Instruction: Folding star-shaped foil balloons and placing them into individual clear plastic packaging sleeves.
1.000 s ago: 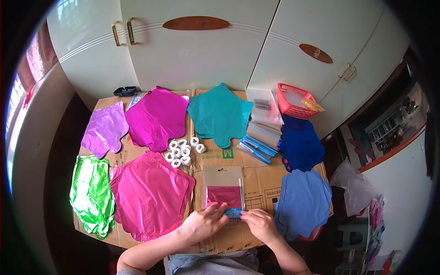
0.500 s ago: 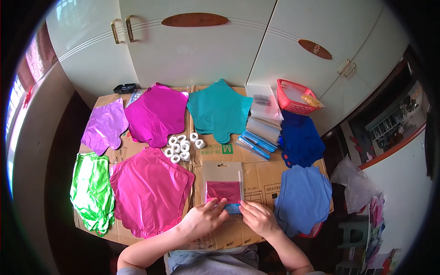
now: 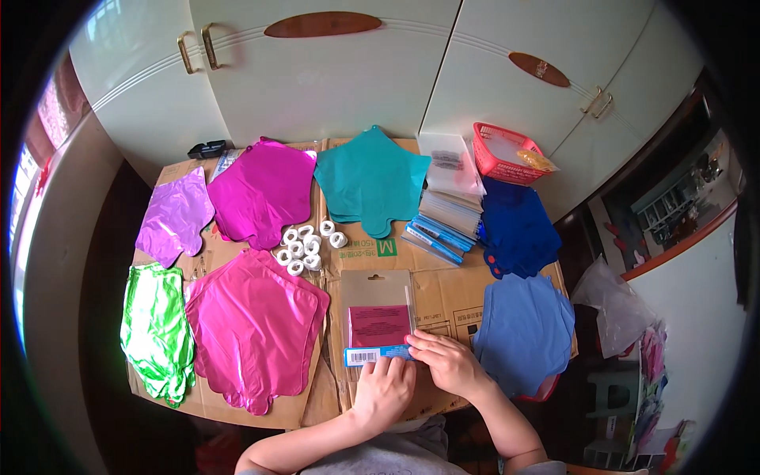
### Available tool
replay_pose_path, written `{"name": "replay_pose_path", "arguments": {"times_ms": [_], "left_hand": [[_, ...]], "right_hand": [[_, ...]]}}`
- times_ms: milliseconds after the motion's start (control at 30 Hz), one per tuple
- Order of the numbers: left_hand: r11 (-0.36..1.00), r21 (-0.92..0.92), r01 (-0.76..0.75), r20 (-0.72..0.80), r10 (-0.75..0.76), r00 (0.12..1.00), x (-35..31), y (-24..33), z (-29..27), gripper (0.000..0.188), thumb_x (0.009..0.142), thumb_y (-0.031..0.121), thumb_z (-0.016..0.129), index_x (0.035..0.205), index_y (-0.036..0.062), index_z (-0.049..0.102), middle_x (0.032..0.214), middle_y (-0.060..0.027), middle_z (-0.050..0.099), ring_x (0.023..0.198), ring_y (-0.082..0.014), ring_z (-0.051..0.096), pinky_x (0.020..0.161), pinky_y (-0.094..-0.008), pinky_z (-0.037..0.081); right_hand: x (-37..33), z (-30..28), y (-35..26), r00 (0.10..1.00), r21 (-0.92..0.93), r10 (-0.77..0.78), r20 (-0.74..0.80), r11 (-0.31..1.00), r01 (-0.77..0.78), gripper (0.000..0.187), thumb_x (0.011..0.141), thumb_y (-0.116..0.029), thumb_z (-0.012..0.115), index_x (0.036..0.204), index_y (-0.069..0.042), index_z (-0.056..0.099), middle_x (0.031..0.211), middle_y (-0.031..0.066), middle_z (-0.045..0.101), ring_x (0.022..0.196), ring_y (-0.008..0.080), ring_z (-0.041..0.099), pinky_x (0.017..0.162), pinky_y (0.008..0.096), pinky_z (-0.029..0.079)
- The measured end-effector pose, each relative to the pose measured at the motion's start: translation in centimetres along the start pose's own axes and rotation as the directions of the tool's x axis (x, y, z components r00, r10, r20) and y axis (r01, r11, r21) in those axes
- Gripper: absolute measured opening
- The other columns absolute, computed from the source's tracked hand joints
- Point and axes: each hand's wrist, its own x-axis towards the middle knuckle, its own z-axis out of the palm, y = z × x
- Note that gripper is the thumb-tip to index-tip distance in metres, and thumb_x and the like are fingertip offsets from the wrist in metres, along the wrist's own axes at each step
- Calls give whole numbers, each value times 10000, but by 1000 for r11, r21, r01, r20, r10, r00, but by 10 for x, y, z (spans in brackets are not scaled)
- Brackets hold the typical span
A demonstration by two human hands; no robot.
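Observation:
A flat clear packet (image 3: 378, 291) with a hang hole lies on the cardboard in front of me. Inside it shows a folded magenta foil piece (image 3: 380, 324), and a blue-and-white barcode strip runs along its lower end. My left hand (image 3: 384, 393) has its fingers curled against that lower edge. At the lower right corner, my right hand (image 3: 449, 362) closes its fingertips on the packet. Just left of the packet lies a stack of pink star-shaped foil balloons (image 3: 257, 328). Small white ribbon rolls (image 3: 297, 247) sit in a cluster beyond it.
More flat foil balloons surround the cardboard (image 3: 443, 289): green (image 3: 156, 332), lilac (image 3: 174, 218), purple (image 3: 265, 190), teal (image 3: 372, 182), dark blue (image 3: 518, 229) and light blue (image 3: 526, 336). Stacked packets (image 3: 443, 222) stand near a red basket (image 3: 507, 154). White cabinets (image 3: 332, 87) rise behind.
My left hand has slid down off the packet's face to its lower edge, uncovering the magenta foil and barcode strip. My right hand stays at the right corner. The view has shifted slightly.

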Motion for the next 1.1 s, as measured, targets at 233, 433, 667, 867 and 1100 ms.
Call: {"name": "replay_pose_path", "arguments": {"times_ms": [233, 433, 667, 867, 1100], "left_hand": [[995, -36, 93, 26, -93, 995, 6, 12, 8, 119, 771, 131, 570, 868, 65, 553, 843, -60, 536, 774, -201, 551, 649, -355, 427], [997, -11, 74, 1, -74, 997, 9, 12, 11, 134, 776, 124, 554, 887, 51, 541, 807, -75, 529, 768, -227, 543, 649, -368, 423], [955, -279, 99, -18, -108, 994, 0, 5, 7, 164, 779, 67, 607, 921, 46, 528, 825, -96, 529, 789, -277, 528, 721, -404, 400], [438, -893, 101, -7, -238, 971, -42, -37, -27, 191, 858, -50, 538, 967, 37, 407, 918, -132, 604, 804, -272, 607, 903, -427, 442], [702, -679, 215, -123, -397, 909, -77, -98, -79, 112, 911, 76, 602, 937, 55, 496, 792, -55, 564, 670, -137, 563, 568, -272, 451]], "right_hand": [[-5, -2, 3, 999, 10, -2, 40, 1000, 2, 285, 789, 30, 569, 1058, 4, 660, 1223, 114, 629, 1198, 264, 563, 1006, 372, 464], [-4, -4, 5, 996, -10, -15, 87, 1000, 16, 392, 806, 6, 546, 1180, -68, 640, 1274, 87, 605, 1218, 250, 548, 1044, 389, 428], [-6, -7, 0, 988, -40, -11, 152, 999, 17, 440, 773, -54, 599, 1211, -81, 629, 1318, 91, 570, 1243, 257, 522, 1054, 406, 416], [3, -22, -16, 976, -86, 3, 220, 996, 16, 476, 746, -222, 703, 1182, -48, 624, 1326, 113, 545, 1260, 268, 494, 1062, 395, 405], [-7, -8, -7, 988, -154, -37, 151, 986, 61, 472, 795, -313, 713, 1181, -55, 626, 1325, 107, 548, 1257, 249, 497, 1036, 363, 432]]}}
